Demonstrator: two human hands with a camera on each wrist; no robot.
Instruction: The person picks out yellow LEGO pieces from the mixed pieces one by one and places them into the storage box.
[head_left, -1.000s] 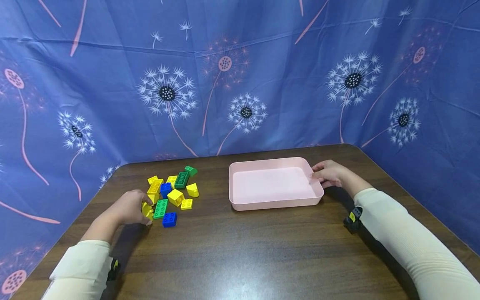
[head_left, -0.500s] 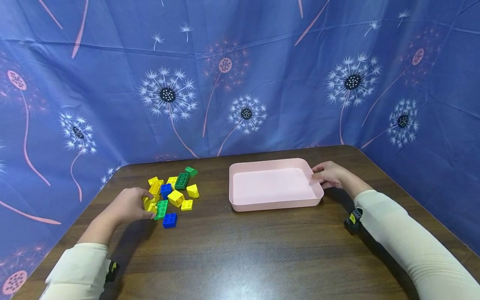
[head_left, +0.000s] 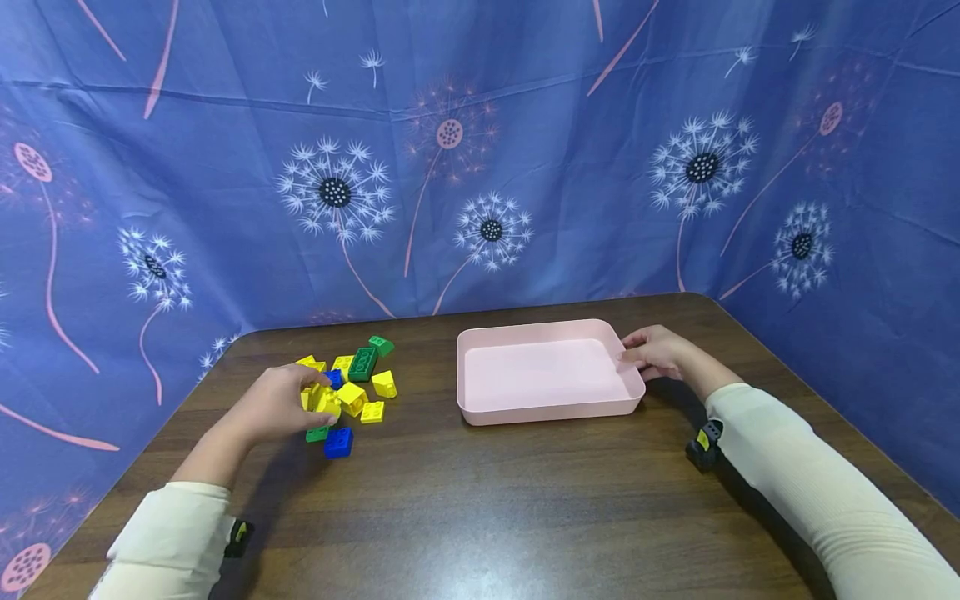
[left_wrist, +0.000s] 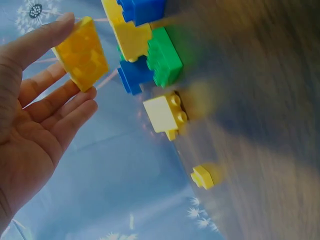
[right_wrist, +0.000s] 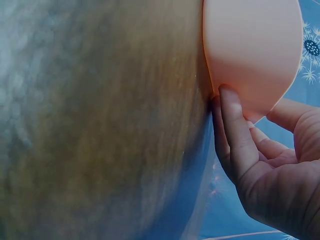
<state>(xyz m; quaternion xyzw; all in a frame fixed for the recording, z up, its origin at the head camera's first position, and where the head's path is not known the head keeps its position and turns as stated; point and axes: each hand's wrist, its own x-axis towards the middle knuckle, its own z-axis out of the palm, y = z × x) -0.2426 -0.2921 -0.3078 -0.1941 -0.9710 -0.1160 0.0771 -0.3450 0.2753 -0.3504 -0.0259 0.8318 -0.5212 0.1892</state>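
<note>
Behind left hand, 1 part-hidden green brick

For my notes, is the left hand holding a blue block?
No, the left wrist view shows the left hand gripping a yellow block.

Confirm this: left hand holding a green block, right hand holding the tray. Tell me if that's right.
The colour is wrong: the left hand holds a yellow block, as the left wrist view shows. The right hand does hold the tray.
</note>
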